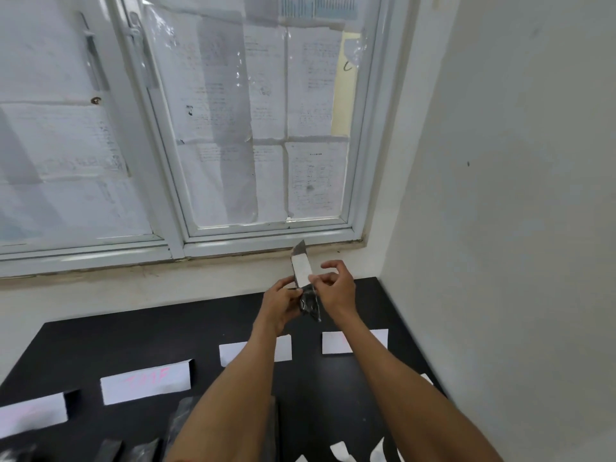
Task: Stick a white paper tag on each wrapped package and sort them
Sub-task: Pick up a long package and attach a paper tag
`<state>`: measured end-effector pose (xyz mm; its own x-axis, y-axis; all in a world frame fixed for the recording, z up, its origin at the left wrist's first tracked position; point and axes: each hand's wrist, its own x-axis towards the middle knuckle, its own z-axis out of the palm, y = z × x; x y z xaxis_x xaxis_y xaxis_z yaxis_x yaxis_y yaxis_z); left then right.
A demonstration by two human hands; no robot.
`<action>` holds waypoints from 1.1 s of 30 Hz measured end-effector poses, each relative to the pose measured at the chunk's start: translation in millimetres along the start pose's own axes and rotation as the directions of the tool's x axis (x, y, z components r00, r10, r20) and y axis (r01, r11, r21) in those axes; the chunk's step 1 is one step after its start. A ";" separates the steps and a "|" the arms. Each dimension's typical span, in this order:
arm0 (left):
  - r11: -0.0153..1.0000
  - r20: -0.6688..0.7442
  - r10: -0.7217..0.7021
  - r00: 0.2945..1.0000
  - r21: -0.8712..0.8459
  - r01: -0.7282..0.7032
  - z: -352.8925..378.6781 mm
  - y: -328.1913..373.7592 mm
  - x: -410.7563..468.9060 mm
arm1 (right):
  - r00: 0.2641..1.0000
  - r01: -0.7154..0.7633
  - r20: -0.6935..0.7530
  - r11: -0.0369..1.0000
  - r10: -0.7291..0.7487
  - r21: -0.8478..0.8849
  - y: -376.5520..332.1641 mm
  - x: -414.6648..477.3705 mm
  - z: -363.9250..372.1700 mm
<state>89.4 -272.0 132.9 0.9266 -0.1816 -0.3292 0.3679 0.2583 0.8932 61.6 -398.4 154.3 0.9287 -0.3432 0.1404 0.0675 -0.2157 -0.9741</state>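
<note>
1. Background: a white-framed window (266, 128) covered with printed sheets stands above a black table (140, 341) set into a corner against a pale wall (516, 195).
2. Left of the grip, on the table: white paper labels (145, 383) lie in a row; one carries faint pink writing that is not legible. Dark wrapped items sit at the near edge, blurred.
3. Left hand (280, 303): closed around the lower part of a dark wrapped package (309, 303), holding it upright and raised clear of the table.
4. Upper face of the package: a white paper tag (301, 270) lies against it.
5. Right hand (335, 288): thumb and forefinger pinch the tag's lower right edge; the other fingers are loosely curled.
6. Below the grip: two further white labels (333, 343) lie on the table, partly hidden by the forearms.
</note>
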 end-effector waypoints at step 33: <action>0.995 0.012 0.039 0.999 -0.096 -0.037 -75.3 48.0 -43.5 | 1.000 0.013 -0.025 0.999 -0.014 -0.040 -34.0 -39.2 76.3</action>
<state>72.6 -180.3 167.0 0.9391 -0.1829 -0.2908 0.3389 0.3548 0.8714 50.6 -307.9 168.4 0.9183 -0.3627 0.1587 0.0652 -0.2568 -0.9643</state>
